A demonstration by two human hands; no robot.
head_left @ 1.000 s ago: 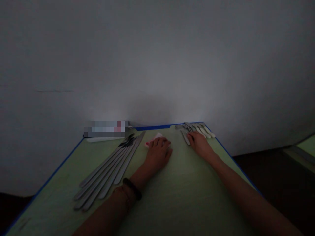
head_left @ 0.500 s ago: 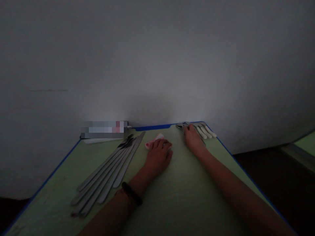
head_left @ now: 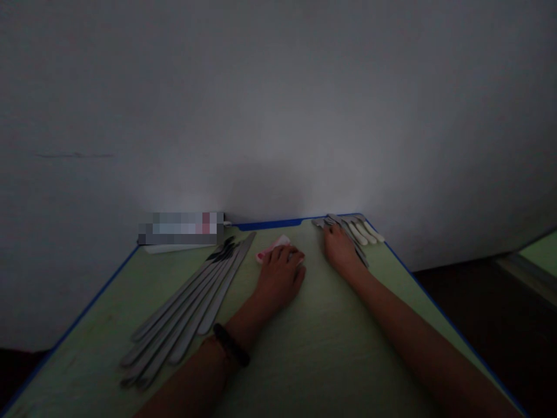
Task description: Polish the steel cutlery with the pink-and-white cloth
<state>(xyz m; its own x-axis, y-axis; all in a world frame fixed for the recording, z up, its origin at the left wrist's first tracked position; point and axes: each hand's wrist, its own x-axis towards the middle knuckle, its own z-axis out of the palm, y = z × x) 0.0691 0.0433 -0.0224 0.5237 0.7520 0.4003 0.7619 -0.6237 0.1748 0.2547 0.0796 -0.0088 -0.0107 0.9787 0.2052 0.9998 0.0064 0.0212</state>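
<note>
My left hand [head_left: 282,270] rests on the table with its fingers bent over a pink and white cloth [head_left: 266,253], pressing it down. At the far right, my right hand [head_left: 340,248] is closed around a piece of metal cutlery [head_left: 319,222], mostly hidden by the fingers. Its kind is hard to make out in the dim light. Beside that hand, several pieces of cutlery with white handles [head_left: 373,232] lie side by side. Left of the cloth, several long flat metal utensils [head_left: 191,310] are fanned out, some with dark forked-looking far ends.
The green tabletop [head_left: 296,360] has a blue rim and stands against a pale wall [head_left: 270,104]. A blurred-out box-like item [head_left: 183,227] sits at the back left corner. Part of another green surface [head_left: 542,255] shows at the far right.
My right hand has shifted slightly, and more metal cutlery shows around its fingers and beside its wrist. My left hand stays on the cloth. The view has tilted a little.
</note>
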